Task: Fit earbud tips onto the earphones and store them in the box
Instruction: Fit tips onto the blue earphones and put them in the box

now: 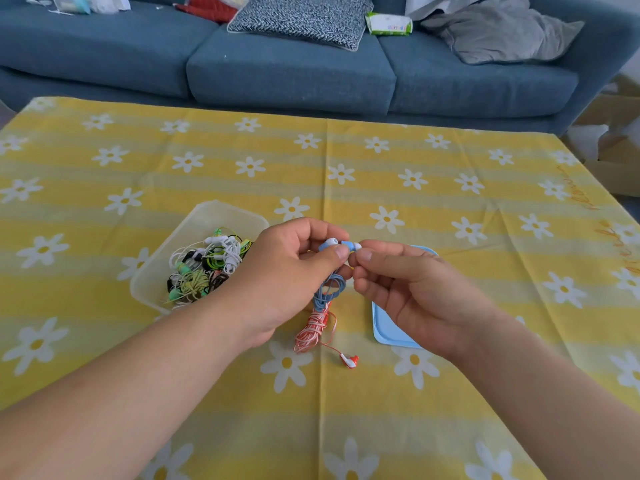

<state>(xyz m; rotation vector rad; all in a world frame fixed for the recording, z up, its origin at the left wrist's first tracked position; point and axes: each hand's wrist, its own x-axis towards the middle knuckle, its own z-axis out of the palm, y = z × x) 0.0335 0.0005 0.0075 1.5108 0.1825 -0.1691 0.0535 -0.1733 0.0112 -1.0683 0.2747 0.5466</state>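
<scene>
My left hand (287, 271) grips a pair of blue earphones (329, 244) above the table; their coiled blue cable (327, 289) hangs down between my hands. My right hand (408, 289) pinches the second blue earbud (351, 245) between thumb and forefinger, right beside the left thumb. Red-and-white earphones (311, 330) lie on the cloth below, one earbud (350, 360) trailing to the right. A clear plastic box (204, 216) at the left holds several tangled earphones (204, 268) in green, white and black.
A light blue lid (384, 330) lies flat under my right hand. The table wears a yellow cloth with white daisies (450, 188). Behind it stands a blue sofa (294, 74) with cushions and clutter. Cardboard boxes (616, 168) sit at the far right.
</scene>
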